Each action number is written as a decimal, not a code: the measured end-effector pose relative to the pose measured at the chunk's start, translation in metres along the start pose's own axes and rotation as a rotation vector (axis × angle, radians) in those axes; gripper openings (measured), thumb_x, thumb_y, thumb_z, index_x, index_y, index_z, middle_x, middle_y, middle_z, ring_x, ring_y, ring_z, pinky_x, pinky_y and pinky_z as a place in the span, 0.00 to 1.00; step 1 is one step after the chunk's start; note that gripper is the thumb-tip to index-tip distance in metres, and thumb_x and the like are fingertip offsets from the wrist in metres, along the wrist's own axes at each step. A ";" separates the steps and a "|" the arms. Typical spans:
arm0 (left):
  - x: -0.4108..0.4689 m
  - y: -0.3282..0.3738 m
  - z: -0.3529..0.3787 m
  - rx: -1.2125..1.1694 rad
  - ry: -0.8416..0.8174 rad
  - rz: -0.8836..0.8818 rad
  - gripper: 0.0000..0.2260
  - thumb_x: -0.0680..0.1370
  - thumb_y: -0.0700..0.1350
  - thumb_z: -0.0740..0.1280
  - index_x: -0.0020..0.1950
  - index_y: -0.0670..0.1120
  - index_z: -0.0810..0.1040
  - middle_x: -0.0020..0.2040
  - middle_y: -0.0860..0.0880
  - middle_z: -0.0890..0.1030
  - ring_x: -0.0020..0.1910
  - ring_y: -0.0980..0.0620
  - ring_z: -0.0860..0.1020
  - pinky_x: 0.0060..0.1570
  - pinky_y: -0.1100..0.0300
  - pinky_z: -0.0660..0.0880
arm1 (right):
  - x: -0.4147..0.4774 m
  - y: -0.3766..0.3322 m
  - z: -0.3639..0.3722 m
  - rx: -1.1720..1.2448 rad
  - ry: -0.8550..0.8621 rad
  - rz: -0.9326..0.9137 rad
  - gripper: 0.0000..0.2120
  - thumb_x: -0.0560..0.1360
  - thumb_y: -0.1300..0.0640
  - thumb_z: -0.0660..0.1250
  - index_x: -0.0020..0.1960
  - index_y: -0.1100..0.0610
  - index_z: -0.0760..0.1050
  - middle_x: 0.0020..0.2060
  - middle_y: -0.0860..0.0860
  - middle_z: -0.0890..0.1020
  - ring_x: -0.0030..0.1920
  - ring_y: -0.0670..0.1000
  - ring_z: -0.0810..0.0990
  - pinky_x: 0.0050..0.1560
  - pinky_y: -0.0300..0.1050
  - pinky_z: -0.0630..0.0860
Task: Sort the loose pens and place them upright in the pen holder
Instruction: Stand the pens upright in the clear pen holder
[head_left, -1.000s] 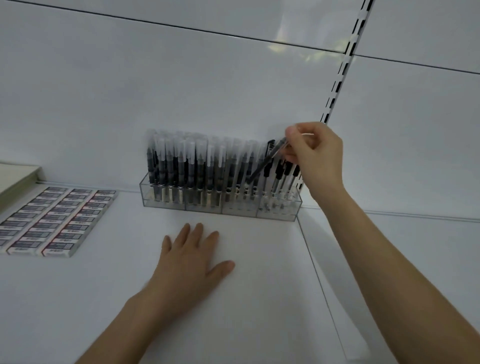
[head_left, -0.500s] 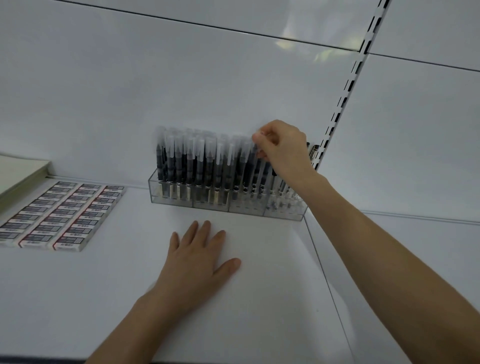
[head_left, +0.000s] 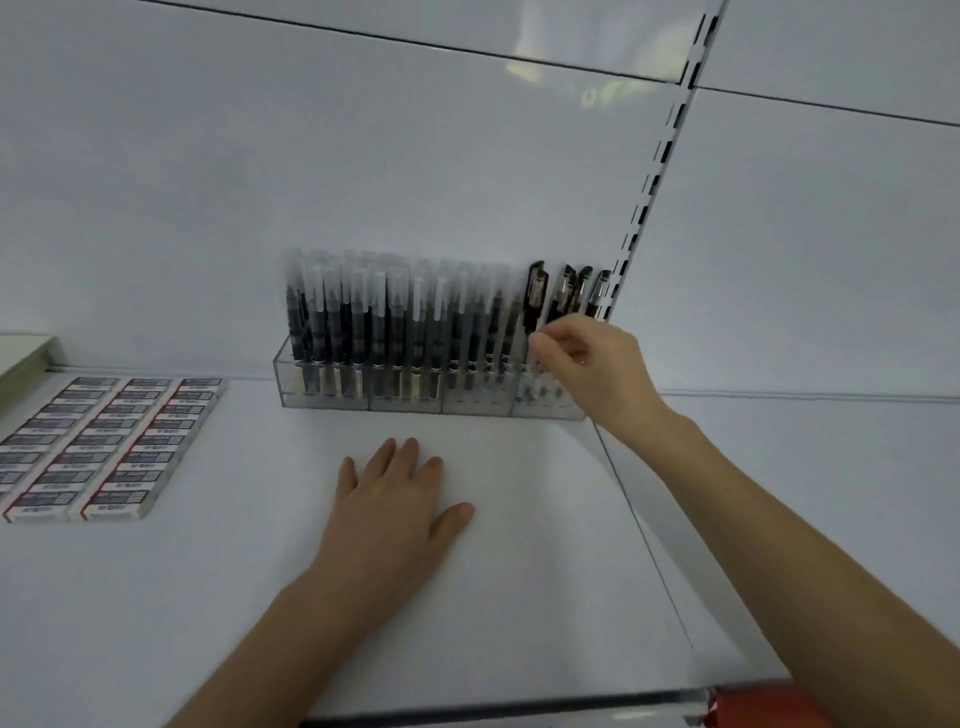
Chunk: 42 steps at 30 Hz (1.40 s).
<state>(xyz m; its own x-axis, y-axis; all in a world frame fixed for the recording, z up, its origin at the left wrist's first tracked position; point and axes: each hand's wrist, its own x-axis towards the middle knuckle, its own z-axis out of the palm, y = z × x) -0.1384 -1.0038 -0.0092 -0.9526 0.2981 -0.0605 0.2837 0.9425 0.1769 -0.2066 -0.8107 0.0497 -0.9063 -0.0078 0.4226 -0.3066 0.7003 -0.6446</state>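
The right hand closes its grip in a pinch on what seems to be a black-capped pen, upright in the rightmost compartment of the clear pen holder at the back of the white shelf. The left hand lies flat, fingers spread, in front.

Small labelled boxes lie flat in three neat columns on the left of the white shelf, with a pale slab beside them at the frame's edge. A slotted metal upright runs up the white back panel. A red object shows at bottom right, too cropped to identify
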 end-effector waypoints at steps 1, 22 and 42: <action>0.000 0.003 -0.004 0.027 -0.036 0.036 0.33 0.75 0.66 0.40 0.74 0.50 0.54 0.77 0.47 0.50 0.76 0.48 0.46 0.73 0.47 0.45 | -0.009 0.010 -0.010 -0.055 -0.015 0.034 0.10 0.76 0.55 0.63 0.52 0.60 0.78 0.44 0.50 0.81 0.50 0.52 0.81 0.47 0.29 0.72; 0.023 0.253 0.010 0.086 0.032 0.708 0.46 0.61 0.67 0.32 0.71 0.48 0.63 0.71 0.46 0.67 0.71 0.48 0.64 0.68 0.52 0.59 | -0.212 0.181 -0.285 -0.578 0.082 0.633 0.24 0.78 0.49 0.59 0.70 0.59 0.64 0.70 0.55 0.68 0.71 0.54 0.64 0.69 0.45 0.58; 0.097 0.599 0.065 0.169 0.067 0.994 0.52 0.58 0.72 0.27 0.67 0.48 0.67 0.65 0.48 0.73 0.64 0.49 0.71 0.63 0.56 0.64 | -0.279 0.361 -0.542 -0.607 0.220 0.714 0.24 0.79 0.50 0.58 0.71 0.60 0.63 0.70 0.55 0.68 0.71 0.54 0.64 0.68 0.45 0.60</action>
<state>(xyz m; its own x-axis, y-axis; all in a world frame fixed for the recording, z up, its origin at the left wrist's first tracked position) -0.0539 -0.4004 0.0274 -0.2790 0.9556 0.0947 0.9590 0.2824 -0.0247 0.0935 -0.1688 0.0439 -0.7271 0.6542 0.2081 0.5550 0.7386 -0.3827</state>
